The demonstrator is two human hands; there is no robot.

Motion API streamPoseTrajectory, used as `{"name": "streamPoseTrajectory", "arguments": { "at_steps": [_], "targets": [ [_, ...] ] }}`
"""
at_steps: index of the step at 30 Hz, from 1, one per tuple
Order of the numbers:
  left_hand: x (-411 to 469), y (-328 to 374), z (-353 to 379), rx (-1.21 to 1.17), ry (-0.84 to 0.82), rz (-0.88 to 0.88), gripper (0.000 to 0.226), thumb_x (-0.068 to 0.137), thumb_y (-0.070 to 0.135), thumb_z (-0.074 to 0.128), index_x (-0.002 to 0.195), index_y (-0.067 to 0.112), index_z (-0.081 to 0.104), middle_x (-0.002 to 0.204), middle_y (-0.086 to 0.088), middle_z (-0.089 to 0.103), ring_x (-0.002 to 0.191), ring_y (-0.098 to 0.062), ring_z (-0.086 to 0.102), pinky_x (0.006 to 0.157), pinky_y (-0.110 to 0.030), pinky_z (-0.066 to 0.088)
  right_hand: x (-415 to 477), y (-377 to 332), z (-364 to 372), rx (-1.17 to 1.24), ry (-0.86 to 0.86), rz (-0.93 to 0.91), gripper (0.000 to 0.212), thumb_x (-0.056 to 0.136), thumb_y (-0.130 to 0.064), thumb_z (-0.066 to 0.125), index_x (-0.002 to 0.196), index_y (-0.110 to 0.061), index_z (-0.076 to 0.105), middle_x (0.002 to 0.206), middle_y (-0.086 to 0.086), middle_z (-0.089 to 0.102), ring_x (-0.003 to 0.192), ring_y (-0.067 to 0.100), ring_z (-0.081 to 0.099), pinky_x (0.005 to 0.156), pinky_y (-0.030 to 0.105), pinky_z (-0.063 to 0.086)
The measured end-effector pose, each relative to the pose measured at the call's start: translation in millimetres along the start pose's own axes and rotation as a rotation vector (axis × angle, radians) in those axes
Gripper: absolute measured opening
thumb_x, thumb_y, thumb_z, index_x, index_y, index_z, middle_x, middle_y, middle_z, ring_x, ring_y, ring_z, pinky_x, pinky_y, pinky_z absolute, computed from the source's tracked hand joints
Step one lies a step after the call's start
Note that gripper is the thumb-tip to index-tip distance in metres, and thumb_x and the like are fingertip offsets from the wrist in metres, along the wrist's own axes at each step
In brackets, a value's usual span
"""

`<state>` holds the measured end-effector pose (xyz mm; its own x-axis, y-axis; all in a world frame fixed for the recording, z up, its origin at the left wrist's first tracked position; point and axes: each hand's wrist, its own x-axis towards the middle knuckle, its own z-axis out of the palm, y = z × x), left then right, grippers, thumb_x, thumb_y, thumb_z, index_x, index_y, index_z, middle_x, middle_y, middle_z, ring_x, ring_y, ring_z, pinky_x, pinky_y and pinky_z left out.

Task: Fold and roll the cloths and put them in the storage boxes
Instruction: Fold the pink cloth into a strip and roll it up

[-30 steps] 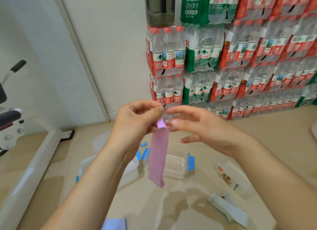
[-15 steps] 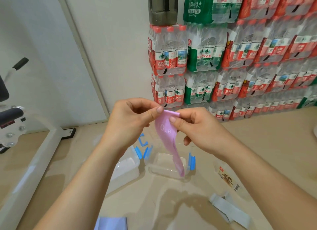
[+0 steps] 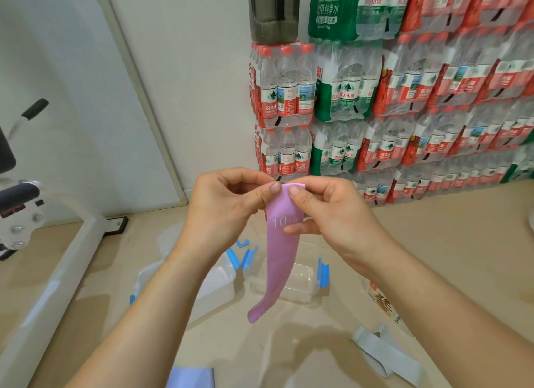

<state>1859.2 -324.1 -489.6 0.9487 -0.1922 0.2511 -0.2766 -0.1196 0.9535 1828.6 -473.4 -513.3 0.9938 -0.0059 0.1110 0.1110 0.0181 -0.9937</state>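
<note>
A long pink strip of cloth point(image 3: 278, 251) marked "10" hangs in the air above the floor. My left hand point(image 3: 228, 202) and my right hand point(image 3: 329, 211) both pinch its top end between thumb and fingers, side by side. The strip's lower end dangles in front of an open clear storage box point(image 3: 303, 280) with blue clips. A second clear box point(image 3: 213, 283) stands to its left, partly hidden by my left forearm. A grey cloth point(image 3: 387, 356) lies on the floor at lower right, and a pale blue cloth point(image 3: 192, 377) shows at the bottom edge.
Stacked packs of water bottles point(image 3: 375, 104) fill the wall behind. A white exercise machine frame point(image 3: 52, 260) runs along the left. A clear packet with orange print point(image 3: 381, 303) lies on the beige floor right of the boxes.
My right hand closed onto the strip's top end beside my left hand. The pink strip turned flat-on, showing its "10" mark, and its tail swung toward the lower left.
</note>
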Motion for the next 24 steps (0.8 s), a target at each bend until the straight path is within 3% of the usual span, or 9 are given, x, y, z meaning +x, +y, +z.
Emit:
{"name": "streamPoseTrajectory", "arguments": {
  "at_steps": [5,10,14,19,24],
  "targets": [
    [-0.9,0.9,-1.4,0.042,-0.051,0.025,0.009,0.075,0.006,0.074,0.075,0.015,0.073,0.057,0.009,0.069,0.049,0.003,0.058,0.050,-0.010,0.044,-0.3,-1.9,-0.1,0.016,-0.008,0.004,0.024,0.098,-0.013,0.049,0.108,-0.002,0.068,0.093,0.013,0.071,0.080,0.018,0.069,0.068,0.026,0.060],
    [-0.8,-1.3,-2.4,0.049,-0.037,0.031,0.008,0.077,0.007,0.074,0.074,0.014,0.073,0.058,0.002,0.070,0.049,-0.004,0.057,0.051,-0.015,0.048,-3.1,-6.6,0.0,0.016,0.046,-0.014,0.016,0.093,-0.006,0.057,0.098,-0.007,0.072,0.088,0.017,0.073,0.070,0.022,0.068,0.056,0.021,0.056],
    [-0.9,-4.4,-0.9,0.036,-0.027,0.029,0.009,0.078,0.006,0.073,0.075,0.014,0.072,0.062,-0.003,0.071,0.052,-0.011,0.062,0.054,-0.020,0.052,-3.3,-7.8,-1.2,-0.013,0.070,-0.013,0.017,0.092,-0.007,0.058,0.101,-0.006,0.072,0.092,0.019,0.073,0.087,0.036,0.070,0.053,0.022,0.055],
    [-2.2,-6.3,0.4,0.095,-0.026,0.095,0.019,0.079,0.002,0.072,0.072,0.020,0.070,0.063,0.004,0.070,0.057,-0.010,0.064,0.061,-0.027,0.056,-3.4,-9.3,-2.4,-0.030,0.086,-0.004,0.014,0.092,-0.007,0.058,0.100,-0.009,0.069,0.091,0.016,0.074,0.071,0.023,0.070,0.049,0.026,0.054],
    [-4.2,-6.9,2.2,0.187,-0.056,0.147,0.025,0.079,-0.001,0.069,0.069,0.022,0.066,0.061,0.003,0.065,0.056,-0.013,0.059,0.056,-0.025,0.050,-4.4,-9.8,-2.8,0.010,0.082,0.006,0.013,0.092,-0.003,0.057,0.092,-0.009,0.068,0.081,0.012,0.074,0.057,0.013,0.066,0.047,0.024,0.054]
  ]
}}
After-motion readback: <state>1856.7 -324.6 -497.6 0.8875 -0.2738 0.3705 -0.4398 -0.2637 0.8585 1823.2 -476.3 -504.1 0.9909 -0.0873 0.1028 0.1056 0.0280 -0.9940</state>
